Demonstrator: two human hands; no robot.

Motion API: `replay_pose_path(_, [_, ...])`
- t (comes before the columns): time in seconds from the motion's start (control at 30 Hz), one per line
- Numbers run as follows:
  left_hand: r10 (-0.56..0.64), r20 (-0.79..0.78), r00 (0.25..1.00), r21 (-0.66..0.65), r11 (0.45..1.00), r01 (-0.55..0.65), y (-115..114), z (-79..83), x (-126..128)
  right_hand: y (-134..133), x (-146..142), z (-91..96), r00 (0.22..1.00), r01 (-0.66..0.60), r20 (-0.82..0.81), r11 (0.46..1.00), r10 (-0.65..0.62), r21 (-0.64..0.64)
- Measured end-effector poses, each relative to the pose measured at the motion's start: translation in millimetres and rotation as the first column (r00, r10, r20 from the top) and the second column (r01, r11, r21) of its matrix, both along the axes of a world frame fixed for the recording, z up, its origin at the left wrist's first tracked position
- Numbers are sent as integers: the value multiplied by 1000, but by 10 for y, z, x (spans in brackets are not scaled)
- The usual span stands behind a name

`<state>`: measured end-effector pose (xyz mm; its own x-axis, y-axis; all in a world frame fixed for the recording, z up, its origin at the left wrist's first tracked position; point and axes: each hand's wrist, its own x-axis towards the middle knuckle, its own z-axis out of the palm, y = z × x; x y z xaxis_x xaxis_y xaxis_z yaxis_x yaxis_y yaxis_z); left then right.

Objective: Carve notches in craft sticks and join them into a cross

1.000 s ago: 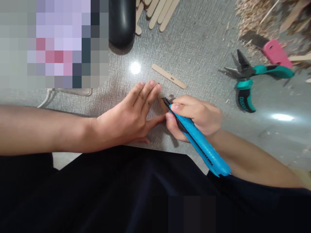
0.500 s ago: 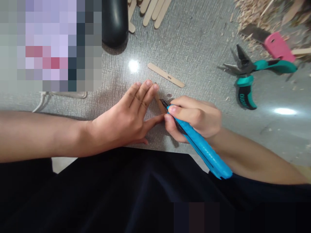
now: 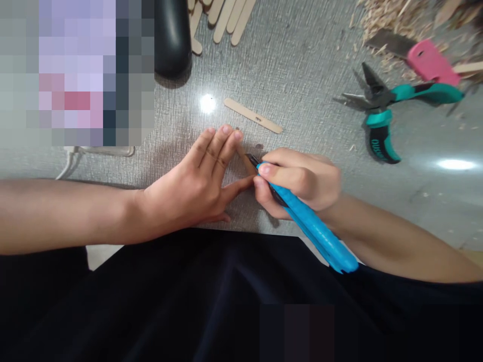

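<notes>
A wooden stick (image 3: 247,162) is pinned flat to the grey bench (image 3: 309,65) under the left hand (image 3: 196,188), whose fingers (image 3: 219,146) are stretched out straight and close together, gripping nothing, with the thumb pointed toward the blade. A blue utility knife (image 3: 317,234) is clenched in the right hand (image 3: 302,181), its tip set against the stick just beside the left thumb. A second stick (image 3: 252,115) is seen lying loose just beyond. Teal-handled pliers (image 3: 381,125), a pink-handled tool (image 3: 430,63) and wood shavings (image 3: 385,15) are scattered well apart to the right; a stack of sticks (image 3: 222,20) and a black object (image 3: 171,40) are placed at the far edge.
</notes>
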<state>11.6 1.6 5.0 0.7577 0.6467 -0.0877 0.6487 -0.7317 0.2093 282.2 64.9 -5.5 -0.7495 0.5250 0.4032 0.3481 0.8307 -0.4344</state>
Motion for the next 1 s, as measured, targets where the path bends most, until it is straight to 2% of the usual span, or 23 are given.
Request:
replay_pose_path(0.23, [-11,-12,1000,-26,1000,11,22,13,-14,-15,-5,19,1000,5,-9,1000,-5,-28])
replay_pose_path(0.4, [9,27,1000,-1,1000,-9,6,8,-16,-14,12,9,1000,22,10,994,-21,-108])
replay_pose_path(0.53, [-17,0,1000,19,1000,17,11,23,-20,-13,4,26,1000,19,4,998,-19,-55])
replay_pose_path(0.8, [-18,-43,999,6,1000,18,23,48,-16,-32,3,15,999,34,11,999,-34,-40])
replay_pose_path(1.0, [-3,11,1000,38,999,3,-7,36,-17,-49,70,-20,999,19,41,997,-16,-72])
